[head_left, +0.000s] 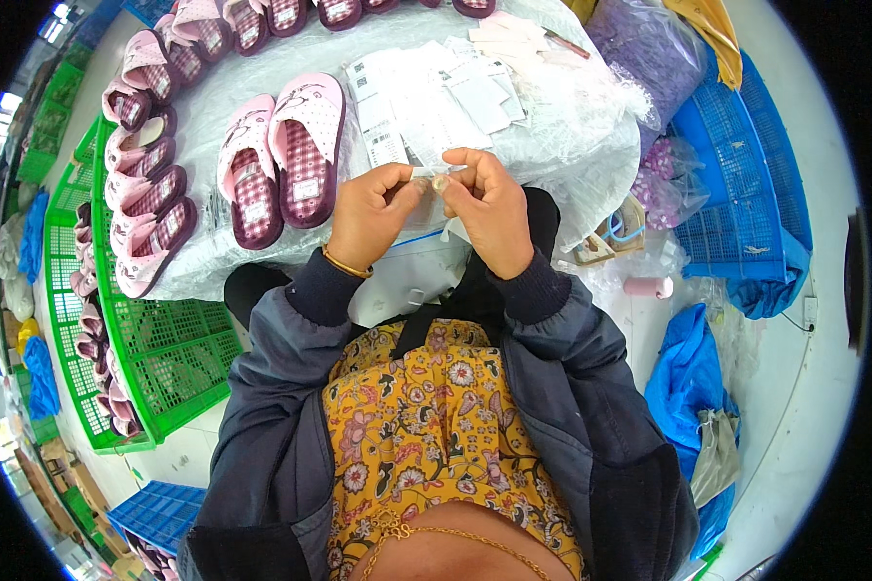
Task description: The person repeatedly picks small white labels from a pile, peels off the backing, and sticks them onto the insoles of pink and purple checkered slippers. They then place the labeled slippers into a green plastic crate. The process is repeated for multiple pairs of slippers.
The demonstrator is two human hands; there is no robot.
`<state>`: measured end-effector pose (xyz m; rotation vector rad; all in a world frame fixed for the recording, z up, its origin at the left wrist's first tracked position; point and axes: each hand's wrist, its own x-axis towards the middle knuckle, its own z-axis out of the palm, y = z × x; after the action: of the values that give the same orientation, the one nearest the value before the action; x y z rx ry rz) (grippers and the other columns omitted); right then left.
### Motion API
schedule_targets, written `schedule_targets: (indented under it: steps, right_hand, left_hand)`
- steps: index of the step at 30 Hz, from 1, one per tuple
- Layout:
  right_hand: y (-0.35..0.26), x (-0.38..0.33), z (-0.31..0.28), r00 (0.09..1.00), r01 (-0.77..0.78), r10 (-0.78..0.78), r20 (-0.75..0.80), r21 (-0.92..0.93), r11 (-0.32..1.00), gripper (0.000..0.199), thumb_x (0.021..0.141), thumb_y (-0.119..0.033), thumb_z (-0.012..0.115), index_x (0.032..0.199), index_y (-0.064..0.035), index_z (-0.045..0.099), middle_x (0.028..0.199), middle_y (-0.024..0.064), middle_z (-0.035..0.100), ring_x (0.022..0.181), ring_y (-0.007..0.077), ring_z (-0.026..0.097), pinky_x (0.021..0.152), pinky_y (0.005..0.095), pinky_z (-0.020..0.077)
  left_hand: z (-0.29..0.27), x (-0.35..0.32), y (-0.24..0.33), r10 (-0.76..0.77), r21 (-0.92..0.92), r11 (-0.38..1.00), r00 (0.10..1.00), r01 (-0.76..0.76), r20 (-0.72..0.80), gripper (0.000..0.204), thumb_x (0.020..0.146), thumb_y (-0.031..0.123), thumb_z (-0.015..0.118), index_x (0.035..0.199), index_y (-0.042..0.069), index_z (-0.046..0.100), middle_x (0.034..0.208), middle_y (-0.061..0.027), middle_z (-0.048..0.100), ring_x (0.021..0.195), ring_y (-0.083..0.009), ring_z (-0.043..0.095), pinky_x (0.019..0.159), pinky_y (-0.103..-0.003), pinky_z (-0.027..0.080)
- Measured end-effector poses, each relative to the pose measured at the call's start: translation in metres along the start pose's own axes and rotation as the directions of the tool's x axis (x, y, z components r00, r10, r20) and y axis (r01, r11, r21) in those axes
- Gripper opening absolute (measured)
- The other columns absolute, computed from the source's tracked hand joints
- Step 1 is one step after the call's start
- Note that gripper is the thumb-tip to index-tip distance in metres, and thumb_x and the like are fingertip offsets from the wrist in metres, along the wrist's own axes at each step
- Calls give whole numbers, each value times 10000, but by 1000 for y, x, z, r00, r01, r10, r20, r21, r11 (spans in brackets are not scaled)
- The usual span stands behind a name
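My left hand (370, 211) and my right hand (492, 211) meet at the table's front edge, thumbs and forefingers pinched close together. Between them hangs a thin clear plastic piece, which looks like a clear plastic bag (422, 211); its outline is hard to see. To the left of my hands lies a pair of pink slippers, the left one (250, 174) and the right one (306, 145), with maroon checked insoles and white labels. Just beyond my fingers are scattered white paper labels (426, 97), some printed.
More pink slippers (150, 228) line the plastic-covered table's (203, 126) left and far edges. A green crate (170, 349) with slippers stands on the left. On the right are a blue basket (731, 184), a bag of purple things (644, 58), a pink thread spool (648, 287) and a blue sack (688, 378).
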<state>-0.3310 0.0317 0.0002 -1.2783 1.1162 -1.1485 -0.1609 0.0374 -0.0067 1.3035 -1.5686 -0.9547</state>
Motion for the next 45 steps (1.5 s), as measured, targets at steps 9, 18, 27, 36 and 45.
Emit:
schedule_targets:
  steps: [9,18,27,36,45]
  right_hand:
    - [2,-2,0,1000,-1,1,-7,-4,1000,221,884,-58,675,1080,24,614,766,19,646,651,44,542,573,212,453]
    - [-6,-19,-6,989,-98,99,114,-12,995,118,884,-72,680,964,6,642,744,6,644,667,36,558,586,200,454]
    - [-3,-28,-22,934,352,-274,230,-464,813,192,845,-197,732,963,-50,701,903,107,657,836,244,616,724,347,506]
    - [4,-26,-19,994,-24,32,108,-70,997,196,894,-113,697,1038,7,639,876,55,691,770,68,612,693,234,502]
    - [24,-21,-45,989,-81,90,114,-76,994,157,903,-105,690,1015,2,663,869,28,673,772,62,587,711,227,491]
  left_hand:
    - [1,-3,3,50,46,998,999,-49,-10,132,908,64,636,992,-30,675,786,6,634,720,-41,525,620,-226,444]
    - [-15,-9,-5,-254,-274,901,921,337,297,190,954,168,604,1028,7,673,883,20,641,804,-68,551,710,-243,460]
    - [-12,-15,-6,-92,-56,993,979,104,184,137,928,143,588,912,8,595,757,-67,553,675,-145,517,627,-293,437]
    - [-4,3,21,58,104,991,961,-88,269,149,923,159,617,955,14,626,835,-89,612,721,-159,556,655,-298,457]
    - [-9,175,5,131,485,846,969,-219,211,276,855,214,657,1069,43,683,928,-112,670,850,-214,638,753,-324,490]
